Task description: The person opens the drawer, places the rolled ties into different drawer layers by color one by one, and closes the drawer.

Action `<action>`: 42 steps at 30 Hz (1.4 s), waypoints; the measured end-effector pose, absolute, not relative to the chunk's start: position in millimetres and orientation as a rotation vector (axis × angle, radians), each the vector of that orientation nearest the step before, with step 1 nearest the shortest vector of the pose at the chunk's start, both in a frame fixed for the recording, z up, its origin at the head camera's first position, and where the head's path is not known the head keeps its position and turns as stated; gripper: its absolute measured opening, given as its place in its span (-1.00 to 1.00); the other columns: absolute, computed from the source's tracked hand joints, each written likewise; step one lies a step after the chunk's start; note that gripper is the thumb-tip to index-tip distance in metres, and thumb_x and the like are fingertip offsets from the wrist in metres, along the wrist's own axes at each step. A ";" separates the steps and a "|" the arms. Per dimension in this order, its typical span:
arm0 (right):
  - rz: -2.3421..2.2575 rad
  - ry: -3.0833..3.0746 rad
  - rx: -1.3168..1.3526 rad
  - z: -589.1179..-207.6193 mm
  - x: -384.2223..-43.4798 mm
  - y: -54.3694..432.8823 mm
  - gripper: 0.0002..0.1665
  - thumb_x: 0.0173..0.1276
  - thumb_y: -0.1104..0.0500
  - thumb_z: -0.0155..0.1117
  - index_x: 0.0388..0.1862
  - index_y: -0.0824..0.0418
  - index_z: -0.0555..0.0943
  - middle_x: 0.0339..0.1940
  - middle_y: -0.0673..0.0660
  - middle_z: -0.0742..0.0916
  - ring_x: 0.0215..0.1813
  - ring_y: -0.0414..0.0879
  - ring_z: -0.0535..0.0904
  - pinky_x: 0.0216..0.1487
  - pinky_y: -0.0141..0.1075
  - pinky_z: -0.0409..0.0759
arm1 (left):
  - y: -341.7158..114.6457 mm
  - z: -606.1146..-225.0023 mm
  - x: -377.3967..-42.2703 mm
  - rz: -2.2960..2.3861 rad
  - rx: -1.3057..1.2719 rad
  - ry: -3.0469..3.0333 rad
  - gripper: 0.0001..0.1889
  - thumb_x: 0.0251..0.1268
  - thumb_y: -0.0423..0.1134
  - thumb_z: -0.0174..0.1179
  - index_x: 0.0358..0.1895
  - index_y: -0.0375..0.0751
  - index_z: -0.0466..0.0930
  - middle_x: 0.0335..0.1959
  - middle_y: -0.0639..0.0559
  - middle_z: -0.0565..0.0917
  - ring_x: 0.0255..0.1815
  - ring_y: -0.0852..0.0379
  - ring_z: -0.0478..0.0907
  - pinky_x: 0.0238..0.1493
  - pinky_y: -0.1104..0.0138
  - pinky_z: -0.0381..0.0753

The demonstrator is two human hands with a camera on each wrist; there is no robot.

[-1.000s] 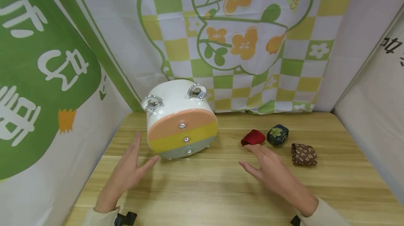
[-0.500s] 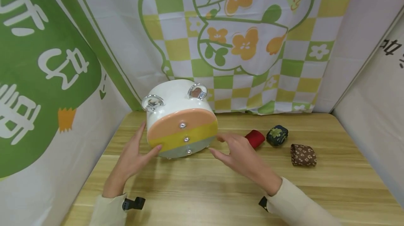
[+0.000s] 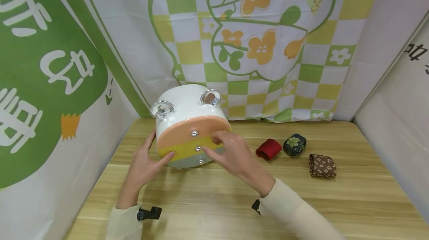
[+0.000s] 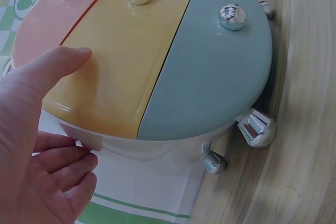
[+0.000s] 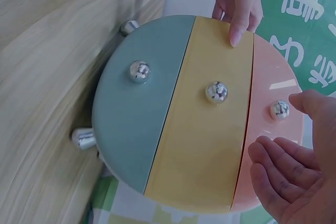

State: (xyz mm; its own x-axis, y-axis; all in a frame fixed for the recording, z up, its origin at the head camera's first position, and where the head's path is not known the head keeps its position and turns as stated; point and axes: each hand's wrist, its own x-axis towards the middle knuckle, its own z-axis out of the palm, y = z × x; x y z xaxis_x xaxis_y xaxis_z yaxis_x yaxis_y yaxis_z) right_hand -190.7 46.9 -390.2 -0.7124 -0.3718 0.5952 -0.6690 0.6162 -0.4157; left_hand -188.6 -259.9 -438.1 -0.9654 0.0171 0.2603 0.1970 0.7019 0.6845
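Observation:
A rounded white drawer box (image 3: pixel 187 102) stands on the table, with silver ring ears on top. Its front has an orange drawer (image 3: pixel 177 132), a yellow drawer (image 3: pixel 181 152) and a grey-green drawer (image 4: pixel 210 77), each with a silver knob. My left hand (image 3: pixel 142 165) holds the box's left side: the thumb lies over the yellow front, the other fingers curl against the side wall. In front of the right half hovers my right hand (image 3: pixel 234 156), fingers loosely bent and holding nothing. In the right wrist view its thumb is close to the orange drawer's knob (image 5: pixel 280 109).
To the right lie three rolled pieces of cloth: a red roll (image 3: pixel 269 149), a dark roll with a green leaf pattern (image 3: pixel 295 144) and a brown flowered roll (image 3: pixel 322 165). A patterned curtain (image 3: pixel 258 65) hangs behind the wooden table (image 3: pixel 214 206).
My right hand has moved left from beside the red roll to the front of the drawer box. The left hand has come in against the box's left side.

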 end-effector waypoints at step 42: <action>0.817 -2.245 0.668 -392.6 -209.7 -4.0 -0.72 0.31 0.01 0.55 -0.45 0.15 0.71 -0.50 -0.03 0.82 -0.45 -0.19 0.76 -0.41 -0.34 0.74 | -259.2 -439.7 -189.5 -1.116 -0.212 -2.621 0.06 0.28 0.06 0.50 0.72 -0.15 0.08 0.65 -0.33 0.29 0.65 -0.43 0.22 0.53 -0.41 0.32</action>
State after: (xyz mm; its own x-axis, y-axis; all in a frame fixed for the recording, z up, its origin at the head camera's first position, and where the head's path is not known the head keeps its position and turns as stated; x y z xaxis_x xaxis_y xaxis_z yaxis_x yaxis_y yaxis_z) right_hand -209.7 -4.0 -392.6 -0.6598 -0.2344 0.7139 -0.6383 0.6762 -0.3679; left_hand -189.5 -259.2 -439.7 -0.9490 0.0235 0.3144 0.2429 0.6903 0.6815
